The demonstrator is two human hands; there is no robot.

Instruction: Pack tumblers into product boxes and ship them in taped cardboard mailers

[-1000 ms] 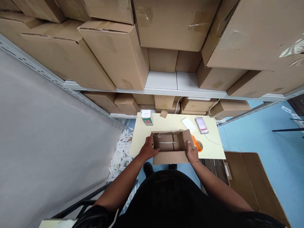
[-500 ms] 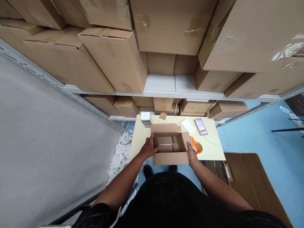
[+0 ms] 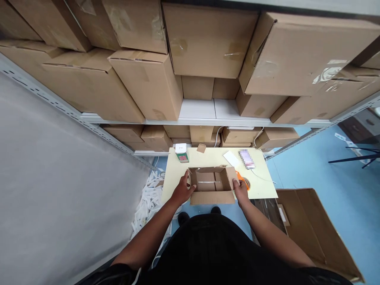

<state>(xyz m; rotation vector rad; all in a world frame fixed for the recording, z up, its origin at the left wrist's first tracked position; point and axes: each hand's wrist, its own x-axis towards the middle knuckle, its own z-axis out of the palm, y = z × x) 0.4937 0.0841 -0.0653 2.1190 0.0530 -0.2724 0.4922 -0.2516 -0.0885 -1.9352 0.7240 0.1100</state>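
Note:
An open cardboard box [image 3: 211, 185] stands on the near edge of a pale yellow table [image 3: 175, 176], its flaps up and its inside empty. My left hand [image 3: 182, 189] grips the box's left wall, fingers curled round the edge. On the right wall my right hand [image 3: 240, 188] holds the box the same way. An orange tape dispenser [image 3: 245, 183] lies just right of my right hand, partly hidden by it.
On the table's far side sit a small white and green carton [image 3: 181, 152], a tiny cardboard piece [image 3: 201, 148], a white card [image 3: 230, 158] and a phone [image 3: 246, 158] with a cable. Shelves stacked with cardboard boxes [image 3: 148, 81] rise behind. A large open carton [image 3: 308, 225] stands at right; white scraps [image 3: 148, 200] litter the floor.
The box's far flap, folded outward half a second ago, now stands up again. Both hands stay on the box sides. The view has tilted slightly.

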